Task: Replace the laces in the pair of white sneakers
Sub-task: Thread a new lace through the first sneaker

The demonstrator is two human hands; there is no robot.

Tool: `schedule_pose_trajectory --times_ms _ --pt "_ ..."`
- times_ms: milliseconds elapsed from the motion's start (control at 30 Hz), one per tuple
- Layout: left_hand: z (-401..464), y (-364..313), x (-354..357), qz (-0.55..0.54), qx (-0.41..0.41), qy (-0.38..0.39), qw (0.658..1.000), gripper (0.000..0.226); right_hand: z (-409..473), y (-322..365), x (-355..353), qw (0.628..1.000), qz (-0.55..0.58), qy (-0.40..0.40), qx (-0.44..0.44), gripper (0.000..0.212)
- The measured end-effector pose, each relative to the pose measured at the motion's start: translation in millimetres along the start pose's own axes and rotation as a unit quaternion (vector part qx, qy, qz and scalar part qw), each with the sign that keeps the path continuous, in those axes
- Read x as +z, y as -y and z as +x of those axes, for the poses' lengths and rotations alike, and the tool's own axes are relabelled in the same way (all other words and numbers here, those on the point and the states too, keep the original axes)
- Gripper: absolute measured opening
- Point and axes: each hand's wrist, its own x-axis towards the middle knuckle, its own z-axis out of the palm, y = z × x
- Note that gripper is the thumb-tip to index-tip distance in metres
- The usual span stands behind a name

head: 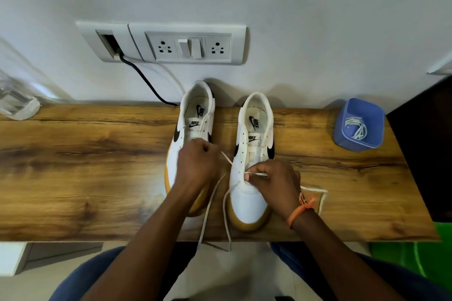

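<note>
Both hands (274,182) on lace (215,199)

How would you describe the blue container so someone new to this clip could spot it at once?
Start at the wooden table against the white wall and go to its far right end, past both sneakers. There stands a small blue plastic cup, squarish with rounded corners. It is the only blue thing on the tabletop, and a tangle of white laces lies inside it.

2 white sneakers (195,115) (254,129) side by side, toes near; lace (215,203) thru right one's lowest eyelets, ends dangling.
</note>
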Motion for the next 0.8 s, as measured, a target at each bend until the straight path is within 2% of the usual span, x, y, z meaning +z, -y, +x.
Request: schedule_pose_trajectory --times_ms 167,233,333,400,467,533,633,700,800 --pt "16 -5 -24 -0.148 -0.033 -0.128 0.980 0.027 3 -2 -3 0.999 0.036 0.033 0.014 0.009" --pt "15 -4 -20 -0.116 -0.021 -0.098 0.988 0.030 3 -3 -4 0.999 0.036 0.033 0.012 0.011" --pt "8 0 -7 0.012 -0.009 0.018 1.000 0.035 3 -3 -6 0.999 0.026 0.043 0.014 0.015" --pt "1 1 1 0.055 0.004 0.040 0.998 0.036 4 -3 -7 0.998 0.035 0.046 0.006 0.016" --pt "-5 3 8 0.059 0.005 0.071 0.996 0.034 4 -1 -7 0.999 0.021 0.047 0.002 0.018" --pt "-10 5 15 0.026 -0.027 0.121 0.992 0.033 4 -1 -6 0.999 -0.002 0.045 -0.004 0.025" --pt "-12 11 20 0.032 -0.039 0.120 0.991 0.033 5 -2 -5 0.998 0.012 0.056 -0.007 0.035" --pt "-11 14 21 0.039 -0.037 0.109 0.993 0.033 5 -2 -5 0.998 0.009 0.056 -0.011 0.031" --pt "-12 16 25 -0.020 -0.027 0.075 0.997 0.022 5 -2 -8 0.999 -0.023 0.041 -0.022 0.023"
